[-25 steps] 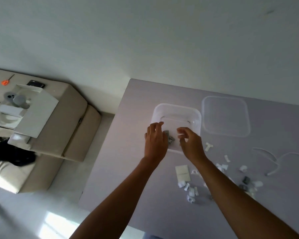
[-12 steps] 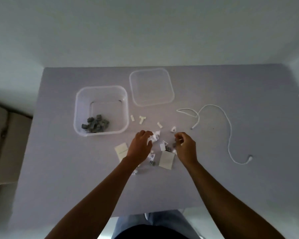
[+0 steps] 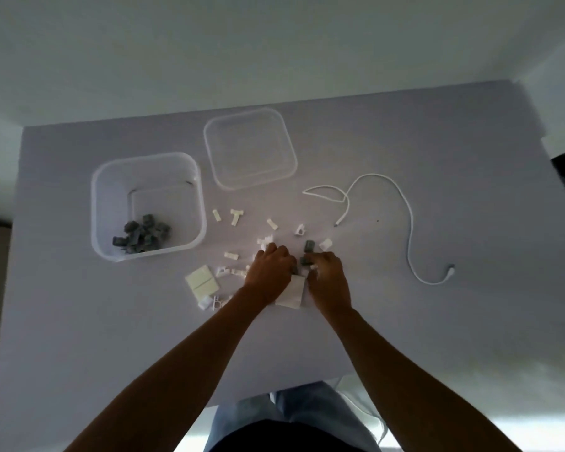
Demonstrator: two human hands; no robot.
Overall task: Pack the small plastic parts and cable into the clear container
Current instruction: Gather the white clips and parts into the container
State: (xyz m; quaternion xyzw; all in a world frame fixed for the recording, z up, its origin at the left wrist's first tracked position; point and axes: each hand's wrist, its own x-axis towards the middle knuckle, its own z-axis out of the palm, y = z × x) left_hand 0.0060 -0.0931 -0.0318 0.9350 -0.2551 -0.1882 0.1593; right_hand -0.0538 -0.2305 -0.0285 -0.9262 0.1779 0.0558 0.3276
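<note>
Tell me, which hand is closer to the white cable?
The right hand. It sits on the side of the parts pile facing the white cable, though apart from it. The left hand is farther away, on the side toward the clear container.

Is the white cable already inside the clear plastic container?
No, the white cable lies on the table, right of the clear plastic container.

The table [image 3: 405,321] is a plain pale lilac-grey. The clear container [image 3: 98,203] holds dark grey blocks [image 3: 142,238]; its lid [image 3: 250,148] is see-through too. White clips [image 3: 235,216] and a white cable [image 3: 408,223] lie scattered, beside a cream card [image 3: 200,283]. The person's jeans [image 3: 294,409] are light blue.
</note>
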